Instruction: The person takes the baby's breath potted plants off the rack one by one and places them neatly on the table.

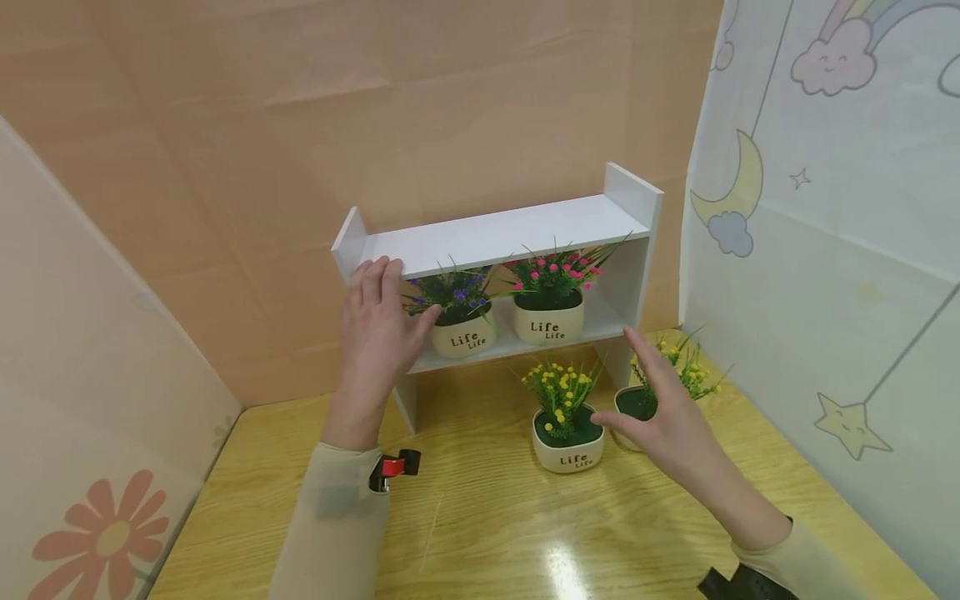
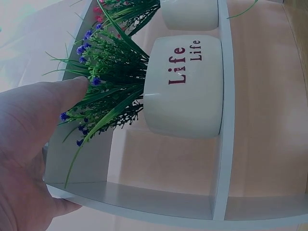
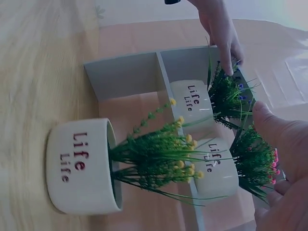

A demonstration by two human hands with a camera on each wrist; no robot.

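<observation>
White two-tier board shelf (image 1: 495,233): blue-flowered cream pot (image 1: 465,336), pink-flowered cream pot (image 1: 549,323), both shelved. Wood-grain worktop (image 1: 480,525): two yellow-flowered cream pots (image 1: 567,455), not yet shelved. Left hand (image 1: 377,321): fingers relaxed, at shelf's upper corner. Right hand (image 1: 672,427): fingers spread, holding nothing.

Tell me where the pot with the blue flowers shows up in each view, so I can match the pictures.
Head: the pot with the blue flowers is just left of center, on the white shelf.
Left wrist: upper middle, turned sideways.
Right wrist: upper right, also sideways.
Shared landmark: the left hand, close by this pot in all three.
</observation>
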